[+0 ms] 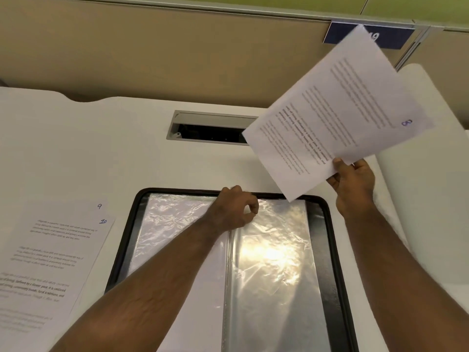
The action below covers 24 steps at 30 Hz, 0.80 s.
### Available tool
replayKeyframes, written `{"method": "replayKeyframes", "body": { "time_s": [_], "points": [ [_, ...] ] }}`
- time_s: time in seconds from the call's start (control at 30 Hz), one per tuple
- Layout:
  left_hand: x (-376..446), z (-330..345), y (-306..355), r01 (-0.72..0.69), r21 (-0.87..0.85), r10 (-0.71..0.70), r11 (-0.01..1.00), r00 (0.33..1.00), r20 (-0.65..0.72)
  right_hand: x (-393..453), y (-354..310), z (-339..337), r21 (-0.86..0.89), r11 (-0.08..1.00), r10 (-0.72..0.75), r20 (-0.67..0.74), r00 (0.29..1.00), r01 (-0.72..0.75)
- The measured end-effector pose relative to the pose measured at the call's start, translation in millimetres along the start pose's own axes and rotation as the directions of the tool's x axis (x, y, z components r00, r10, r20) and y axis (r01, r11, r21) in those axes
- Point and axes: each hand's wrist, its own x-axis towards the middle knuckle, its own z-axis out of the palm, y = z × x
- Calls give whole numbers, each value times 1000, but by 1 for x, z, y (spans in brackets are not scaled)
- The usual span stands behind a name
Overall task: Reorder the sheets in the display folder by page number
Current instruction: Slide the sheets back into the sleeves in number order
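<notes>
There was a single view, taken from the person's head and angled forward and steeply down over the white surface (152, 153). It sat close above the work: both forearms entered from the bottom edge and reached up the frame, and the open display folder (327, 245) lay just below the lens, cut off by the lower border. The wide angle bent straight lines, so the surface's far edge curved. The view faced a tan partition wall (152, 52) beyond the surface, which filled the upper part of the frame.

White desk (142, 148) w/ tan partition (152, 47)
</notes>
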Motion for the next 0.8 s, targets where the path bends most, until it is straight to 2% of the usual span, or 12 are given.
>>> {"method": "replayKeyframes", "body": {
  "time_s": [0.2, 0.47, 0.67, 0.8],
  "points": [
    [-4, 4, 1, 30, -79, -33, 996, 999, -28, -1, 21, 48, -104, 994, 22, 107, 994, -10],
    [-4, -2, 3, 63, -105, -70, 992, 996, -56, 5, 43, 46, -382, 924, 58, 203, 978, 25],
    [4, -6, -6, 192, -97, -192, 977, 981, 6, 28, 35, 14, -472, 882, 84, 168, 982, 5],
    [9, -13, -12, 234, 15, -234, 972, 962, 139, 39, 29, -5, -480, 876, 152, 197, 969, -40]
  ]
}}
